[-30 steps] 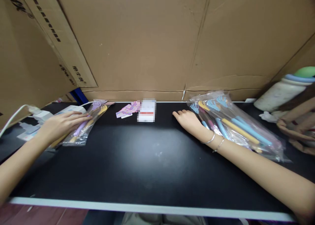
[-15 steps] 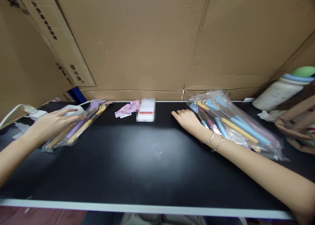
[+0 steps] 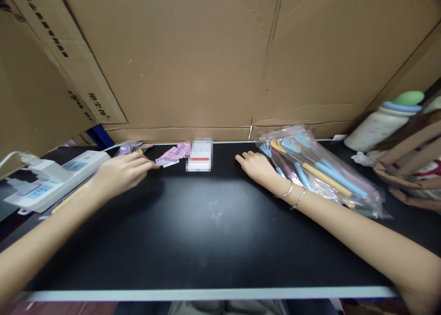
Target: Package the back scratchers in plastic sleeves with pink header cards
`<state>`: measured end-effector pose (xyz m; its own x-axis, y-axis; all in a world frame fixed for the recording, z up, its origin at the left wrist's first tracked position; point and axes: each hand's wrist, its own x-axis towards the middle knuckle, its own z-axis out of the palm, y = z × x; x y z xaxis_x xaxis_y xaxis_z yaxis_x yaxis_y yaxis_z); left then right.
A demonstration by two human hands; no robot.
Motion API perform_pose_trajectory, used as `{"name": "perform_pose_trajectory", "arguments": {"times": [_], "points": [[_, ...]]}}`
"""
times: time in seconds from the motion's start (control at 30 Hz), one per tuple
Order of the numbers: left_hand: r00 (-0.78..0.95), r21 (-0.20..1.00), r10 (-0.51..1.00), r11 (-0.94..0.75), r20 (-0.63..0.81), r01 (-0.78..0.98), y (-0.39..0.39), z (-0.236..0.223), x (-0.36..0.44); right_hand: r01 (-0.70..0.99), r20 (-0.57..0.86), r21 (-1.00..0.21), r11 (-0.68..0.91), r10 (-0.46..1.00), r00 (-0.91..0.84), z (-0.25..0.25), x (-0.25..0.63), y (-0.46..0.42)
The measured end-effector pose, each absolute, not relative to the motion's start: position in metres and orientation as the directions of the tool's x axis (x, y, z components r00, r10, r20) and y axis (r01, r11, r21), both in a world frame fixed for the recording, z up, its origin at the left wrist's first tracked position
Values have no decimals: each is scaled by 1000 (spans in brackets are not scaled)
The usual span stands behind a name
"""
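Note:
My left hand (image 3: 122,171) is over the left side of the black table, its fingers stretched out and holding nothing. Its fingertips are close to several pink and purple printed cards (image 3: 168,157). Behind and under this hand, a clear bag holds back scratchers with purple and yellow claw ends (image 3: 124,149); hand and forearm hide much of it. My right hand (image 3: 257,168) rests on the table with loosely bent, slightly parted fingers and nothing visible in them. Just right of it lies a larger clear bag of blue, yellow and purple back scratchers (image 3: 325,174).
A white power strip (image 3: 70,170) with plugs lies at the left. A blurred-out white card or phone-like item (image 3: 200,154) is at the back. On the right are a white bottle (image 3: 375,126) with a green top and a brown bag (image 3: 396,177). Cardboard walls (image 3: 193,57) enclose the table.
My left hand has moved right, from over the left bag of back scratchers towards the pink cards, uncovering the power strip. My right hand stays in place; the view has shifted slightly.

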<state>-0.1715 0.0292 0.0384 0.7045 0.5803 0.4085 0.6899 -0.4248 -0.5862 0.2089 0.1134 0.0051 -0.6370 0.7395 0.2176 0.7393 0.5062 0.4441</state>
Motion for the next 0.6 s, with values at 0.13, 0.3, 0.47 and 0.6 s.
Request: {"name": "perform_pose_trajectory", "arguments": {"times": [0.13, 0.3, 0.47, 0.6], "points": [[790, -528, 474, -588, 389, 613, 36, 33, -79, 745, 230, 431, 508, 737, -636, 6, 210, 114], [824, -425, 469, -706, 317, 566, 47, 14, -5, 761, 219, 401, 510, 753, -621, 7, 210, 113], [747, -114, 566, -765, 348, 633, 52, -1, 6, 766, 213, 386, 513, 759, -616, 7, 210, 112], [683, 89, 618, -763, 390, 641, 53, -3, 1, 767, 216, 376, 520, 756, -618, 7, 210, 113]]}}
